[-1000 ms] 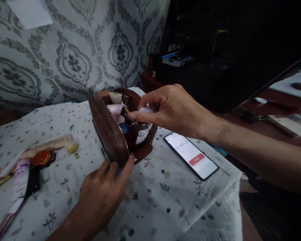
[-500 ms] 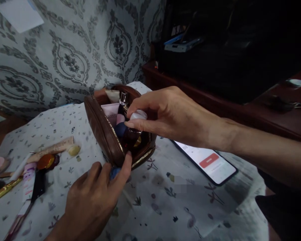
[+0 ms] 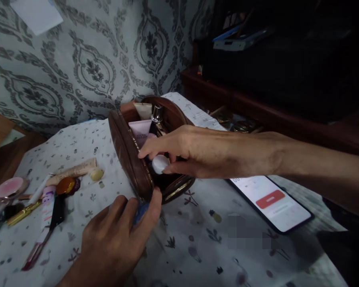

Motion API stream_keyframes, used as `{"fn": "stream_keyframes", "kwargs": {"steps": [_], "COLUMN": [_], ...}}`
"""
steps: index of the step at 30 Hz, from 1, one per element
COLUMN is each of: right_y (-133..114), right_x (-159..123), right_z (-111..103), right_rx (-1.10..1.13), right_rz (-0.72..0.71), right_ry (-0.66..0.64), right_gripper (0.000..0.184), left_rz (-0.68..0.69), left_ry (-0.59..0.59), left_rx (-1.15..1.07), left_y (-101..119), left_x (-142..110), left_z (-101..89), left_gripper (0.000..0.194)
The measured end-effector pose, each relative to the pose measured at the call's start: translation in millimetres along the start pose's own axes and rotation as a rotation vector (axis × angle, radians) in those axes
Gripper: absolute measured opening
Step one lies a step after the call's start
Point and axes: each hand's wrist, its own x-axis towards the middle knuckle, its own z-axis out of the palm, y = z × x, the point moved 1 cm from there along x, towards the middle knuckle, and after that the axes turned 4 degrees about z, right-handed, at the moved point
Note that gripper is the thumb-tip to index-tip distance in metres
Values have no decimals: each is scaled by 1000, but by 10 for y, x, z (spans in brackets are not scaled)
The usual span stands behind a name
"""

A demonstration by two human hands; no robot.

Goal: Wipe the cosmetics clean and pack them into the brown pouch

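A brown cosmetic bag point(image 3: 124, 153) with a gold zipper lies unzipped on the patterned cloth. My left hand point(image 3: 113, 235) is at its near edge, one finger on the rim by the zipper and the others curled; a bit of something blue point(image 3: 140, 212) shows beneath. Over the bag's mouth reaches my right hand point(image 3: 179, 153), fingers apart, its thumb beside a jar's round white lid point(image 3: 160, 164) inside. A pink tube point(image 3: 139, 130), a pale tube point(image 3: 143, 111) and a dark bottle with a silver cap point(image 3: 157, 113) stand in the bag. The jar's body is mostly hidden.
A phone point(image 3: 271, 201) with a lit screen lies on the right. Several cosmetics, among them a beige tube point(image 3: 74, 170), an amber-lidded jar point(image 3: 66, 185) and a lip gloss tube point(image 3: 37, 251), lie at left. Patterned wallpaper point(image 3: 92, 71) rises behind.
My right hand has lowered the white-lidded jar into the bag, and its fingers have spread from the lid. My left hand keeps its place at the bag's edge. The view has shifted slightly.
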Motion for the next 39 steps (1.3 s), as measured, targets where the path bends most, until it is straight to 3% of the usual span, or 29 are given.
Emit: {"fn": "stream_keyframes", "kwargs": {"steps": [12, 19, 28, 39], "right_y": [-27, -81, -77, -144], "right_x": [36, -16, 86, 95], "right_z": [84, 75, 34, 105], "right_rx": [23, -113, -52, -89], "right_rz": [54, 188, 57, 120], "right_ry": [-101, -194, -150, -86], "right_gripper": [12, 20, 12, 10], "left_rz": [-44, -73, -75, -80], "left_ry": [1, -4, 5, 0], "left_rx": [-83, -136, -138, -133], "left_y": [21, 27, 29, 24], "left_x": [-10, -17, -12, -29], "left_z": [34, 62, 62, 72], "left_gripper": [42, 46, 43, 42]}}
